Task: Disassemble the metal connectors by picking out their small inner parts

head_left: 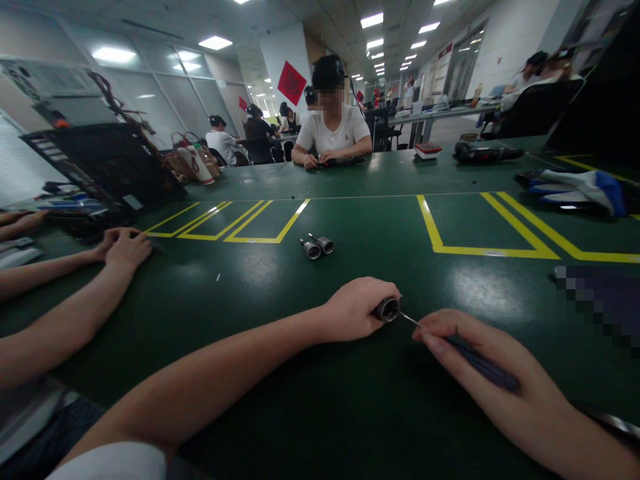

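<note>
Your left grip [359, 307] is wrapped around a socket [389, 311], its round mouth turned toward you, near the worktop's middle. Your right grip [480, 360] pinches a thin tool [483, 365] between thumb and forefinger, the handle lying back along your palm. The tool's tip meets, or nearly meets, the right side of the socket's rim; whether it goes inside, you cannot tell from here. If you press sideways, the tip could skid off that smooth, curved edge and jab your left fingers, which sit close to it. A loose hold would let the socket roll in your hand, and leaning on so slim a shaft might bend it.

Beyond your left hand, two loose sockets [313, 250] lie side by side on the worktop [270, 280]. Being round, they could roll if your forearm knocks them. Further out run lines of yellow tape [255, 241]. To your left rest a co-worker's hands [125, 248], well apart from yours; across from you sits a person in a white shirt [333, 130], and gloves [575, 190] lie far to the right.
</note>
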Motion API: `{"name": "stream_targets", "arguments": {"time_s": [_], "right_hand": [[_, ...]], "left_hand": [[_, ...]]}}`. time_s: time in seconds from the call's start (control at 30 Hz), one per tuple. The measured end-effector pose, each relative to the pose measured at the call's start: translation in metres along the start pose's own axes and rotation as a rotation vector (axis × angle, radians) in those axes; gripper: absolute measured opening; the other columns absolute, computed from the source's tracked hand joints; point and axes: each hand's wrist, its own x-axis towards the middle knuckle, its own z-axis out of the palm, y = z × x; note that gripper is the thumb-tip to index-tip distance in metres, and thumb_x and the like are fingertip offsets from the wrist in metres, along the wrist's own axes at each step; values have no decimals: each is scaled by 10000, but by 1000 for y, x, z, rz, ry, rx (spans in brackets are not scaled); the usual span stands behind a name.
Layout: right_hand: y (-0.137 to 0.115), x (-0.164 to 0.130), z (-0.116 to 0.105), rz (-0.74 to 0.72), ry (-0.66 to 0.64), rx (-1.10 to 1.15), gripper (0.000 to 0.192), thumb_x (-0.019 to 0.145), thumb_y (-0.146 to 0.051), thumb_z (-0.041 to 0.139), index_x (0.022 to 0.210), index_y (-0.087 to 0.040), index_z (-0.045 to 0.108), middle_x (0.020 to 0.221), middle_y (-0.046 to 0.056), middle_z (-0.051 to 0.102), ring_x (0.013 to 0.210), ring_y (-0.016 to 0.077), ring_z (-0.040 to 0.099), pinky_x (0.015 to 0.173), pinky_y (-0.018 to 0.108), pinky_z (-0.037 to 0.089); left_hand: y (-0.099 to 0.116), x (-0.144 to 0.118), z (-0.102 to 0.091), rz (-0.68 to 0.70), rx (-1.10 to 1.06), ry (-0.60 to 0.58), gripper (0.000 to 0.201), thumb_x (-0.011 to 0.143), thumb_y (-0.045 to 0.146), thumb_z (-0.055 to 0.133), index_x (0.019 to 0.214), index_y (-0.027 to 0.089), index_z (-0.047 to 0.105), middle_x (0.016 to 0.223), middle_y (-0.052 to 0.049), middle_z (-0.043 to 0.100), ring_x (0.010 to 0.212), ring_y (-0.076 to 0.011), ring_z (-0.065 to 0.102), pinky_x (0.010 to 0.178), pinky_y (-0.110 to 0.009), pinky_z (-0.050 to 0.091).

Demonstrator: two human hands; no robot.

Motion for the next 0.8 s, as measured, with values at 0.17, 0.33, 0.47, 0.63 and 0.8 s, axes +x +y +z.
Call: {"name": "stream_targets", "arguments": {"time_s": [0.17,0.33,0.47,0.63,0.8], "right_hand": [[7,6,-4,209,-18,288,234,829,-414,539,776,-218,656,814,43,667,829,214,614,731,324,476],[9,13,-6,386,-45,744,215,826,-373,558,787,-190,663,847,65,681,859,207,616,797,345,473],[10,11,-4,375,-7,746,202,824,-376,563,774,-207,661,824,43,675,845,196,610,783,331,461],[16,6,-3,309,3,459,190,822,-397,577,820,-227,662,859,28,664,890,204,591,816,349,418],[14,11,-6,380,-5,639,219,808,-398,581,767,-198,659,826,53,670,859,213,598,797,355,440]], "left_hand": [[1,0,-3,54,20,-28,108,784,151,524,888,164,499,883,-39,592,849,-157,542,810,-289,408],[-1,1,-3,92,-66,-13,74,806,215,541,831,164,494,818,-28,583,783,-140,534,754,-258,412],[-2,1,-2,81,-44,17,65,800,196,538,837,162,497,819,-25,584,769,-135,533,737,-252,409],[3,-1,0,27,141,29,133,762,114,510,884,165,507,865,-32,594,826,-161,533,757,-286,392],[7,-1,-1,20,279,7,134,777,123,479,899,173,505,861,-32,589,802,-167,517,697,-288,372]]}}
